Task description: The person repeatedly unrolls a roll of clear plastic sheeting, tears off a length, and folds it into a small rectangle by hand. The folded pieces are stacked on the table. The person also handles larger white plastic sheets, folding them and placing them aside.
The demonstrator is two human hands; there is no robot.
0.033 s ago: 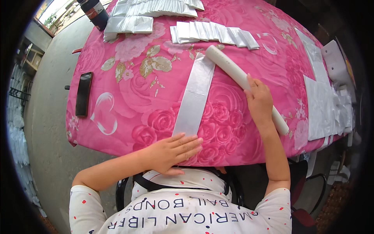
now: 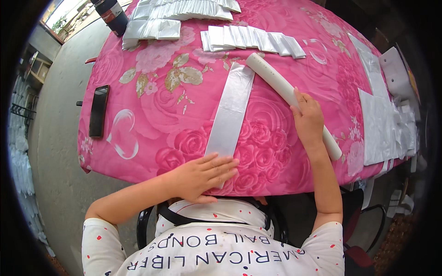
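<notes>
Both hands are on the pink-covered counter (image 2: 152, 156) I'm viewing. Leftmost, a phone (image 2: 99, 112) lies well apart from them. Next, the left hand (image 2: 205, 177) lies flat, fingers extended, over the near end of the strip (image 2: 228, 112), making it the nearer hand. From there the strip runs away from the body, its long axis leaning slightly right, its far end pointing towards the folded pieces (image 2: 253, 37). To its right, the tube (image 2: 271, 76) slants from far left to near right; its far end sits just beside the strip's, touching or not I can't tell. Rightmost of the hands, the right hand (image 2: 309, 117) is curled over the tube's middle.
</notes>
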